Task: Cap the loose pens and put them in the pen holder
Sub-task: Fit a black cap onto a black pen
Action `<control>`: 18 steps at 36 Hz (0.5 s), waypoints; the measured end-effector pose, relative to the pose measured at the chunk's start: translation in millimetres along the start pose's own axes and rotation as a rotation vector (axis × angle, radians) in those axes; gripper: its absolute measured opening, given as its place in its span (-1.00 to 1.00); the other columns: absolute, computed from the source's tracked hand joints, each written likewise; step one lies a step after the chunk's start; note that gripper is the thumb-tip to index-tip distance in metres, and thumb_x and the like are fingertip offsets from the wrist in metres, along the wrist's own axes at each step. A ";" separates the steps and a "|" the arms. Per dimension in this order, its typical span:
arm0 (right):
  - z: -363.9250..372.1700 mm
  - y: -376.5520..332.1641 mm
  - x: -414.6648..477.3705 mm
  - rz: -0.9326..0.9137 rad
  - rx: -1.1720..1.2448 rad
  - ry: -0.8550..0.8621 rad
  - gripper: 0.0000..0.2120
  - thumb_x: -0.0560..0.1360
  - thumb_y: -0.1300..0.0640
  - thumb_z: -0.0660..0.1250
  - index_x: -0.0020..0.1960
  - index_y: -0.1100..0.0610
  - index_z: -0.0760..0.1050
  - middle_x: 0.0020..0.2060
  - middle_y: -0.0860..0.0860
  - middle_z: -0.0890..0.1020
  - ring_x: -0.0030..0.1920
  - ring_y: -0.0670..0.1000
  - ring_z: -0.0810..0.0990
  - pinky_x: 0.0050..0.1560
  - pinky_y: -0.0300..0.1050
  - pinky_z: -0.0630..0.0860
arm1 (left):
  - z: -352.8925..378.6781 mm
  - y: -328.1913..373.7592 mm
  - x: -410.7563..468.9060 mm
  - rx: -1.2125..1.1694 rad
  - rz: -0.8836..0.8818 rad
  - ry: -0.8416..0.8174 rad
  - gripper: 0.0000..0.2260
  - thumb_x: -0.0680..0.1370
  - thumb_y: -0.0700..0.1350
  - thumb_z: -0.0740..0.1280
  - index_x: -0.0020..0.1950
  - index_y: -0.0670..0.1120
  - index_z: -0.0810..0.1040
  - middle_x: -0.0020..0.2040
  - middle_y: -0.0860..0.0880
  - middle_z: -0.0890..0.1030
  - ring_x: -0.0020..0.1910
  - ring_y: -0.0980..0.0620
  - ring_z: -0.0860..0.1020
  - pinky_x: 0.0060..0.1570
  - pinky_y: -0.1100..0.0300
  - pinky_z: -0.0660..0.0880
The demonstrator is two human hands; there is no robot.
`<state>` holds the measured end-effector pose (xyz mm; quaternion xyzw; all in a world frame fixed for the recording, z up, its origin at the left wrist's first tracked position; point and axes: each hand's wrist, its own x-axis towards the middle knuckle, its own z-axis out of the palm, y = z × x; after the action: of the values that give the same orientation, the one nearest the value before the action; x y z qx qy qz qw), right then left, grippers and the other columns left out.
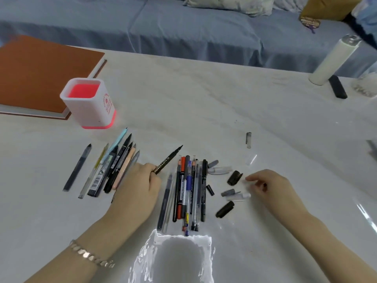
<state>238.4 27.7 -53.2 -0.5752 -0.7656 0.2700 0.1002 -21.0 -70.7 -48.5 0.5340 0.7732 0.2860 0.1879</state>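
While the left hand (140, 188) is gripping the uncapped black pen (169, 159) by its lower barrel, fingers curled round it and the tip pointing up and away, the step in hand appears to be finding a matching cap among the loose ones lying to the right. The right hand (271, 186) is hovering over those caps, partly open with fingers loosely bent and nothing plainly held. Its fingertips are sitting just beside a clear cap (243, 196), though whether they are touching it cannot be told. To do this well, the person is probably best picking the stubby black cap (234, 177) lying just beyond the fingertips, since it seems to suit the dark barrel. The pen should be kept steady and the cap pushed straight on along the barrel's line, so the fine tip is not bent. A bundle of pens (189, 193) is lying between the two hands on the table (204, 99), and a row of pens (110, 170) is lying beside the left hand. The pen holder (89, 105) is standing upright well beyond that row, just beside a notebook (40, 74), with no pens showing in it.
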 end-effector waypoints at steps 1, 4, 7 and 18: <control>-1.9 4.3 1.7 -0.005 -0.026 0.000 -0.77 0.44 0.34 0.25 -0.02 0.11 0.59 -0.14 -0.02 0.53 -0.24 -0.06 0.46 -0.22 -0.42 0.31 | 0.3 1.9 -1.0 -0.017 0.000 0.002 -0.79 0.58 -0.15 0.07 -0.03 -0.13 0.50 -0.12 -0.07 0.49 -0.18 0.05 0.45 -0.18 0.19 0.38; -1.4 6.7 9.3 -0.051 -0.081 -0.028 -0.79 0.45 0.28 0.28 0.03 0.11 0.58 -0.07 -0.01 0.54 -0.12 -0.06 0.46 -0.19 -0.37 0.27 | -0.2 8.8 -3.5 -0.086 -0.024 0.005 -0.79 0.59 -0.08 0.10 -0.06 -0.09 0.50 -0.19 -0.01 0.53 -0.21 0.13 0.48 -0.25 0.34 0.36; 5.6 -0.8 16.0 -0.111 -0.084 -0.061 -0.75 0.44 0.14 0.34 0.12 0.04 0.53 0.06 -0.06 0.51 0.11 -0.06 0.46 0.02 -0.31 0.32 | -1.0 12.8 -5.2 -0.135 -0.053 -0.019 -0.77 0.58 0.01 0.12 -0.08 -0.06 0.49 -0.24 -0.02 0.57 -0.22 0.07 0.53 -0.18 0.23 0.45; 8.5 9.4 16.8 -0.151 -0.059 -0.025 -0.72 0.45 0.12 0.35 0.15 0.04 0.50 0.11 -0.06 0.50 0.17 -0.04 0.43 0.15 -0.24 0.34 | 1.1 13.4 -15.8 -0.187 -0.011 -0.028 -0.81 0.56 0.00 0.17 -0.19 -0.01 0.49 -0.51 0.08 0.38 -0.51 0.22 0.37 -0.42 0.41 0.33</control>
<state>236.9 42.7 -67.9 -0.5148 -0.8157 0.2464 0.0938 -5.1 -81.6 -41.0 0.5138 0.7432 0.3486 0.2491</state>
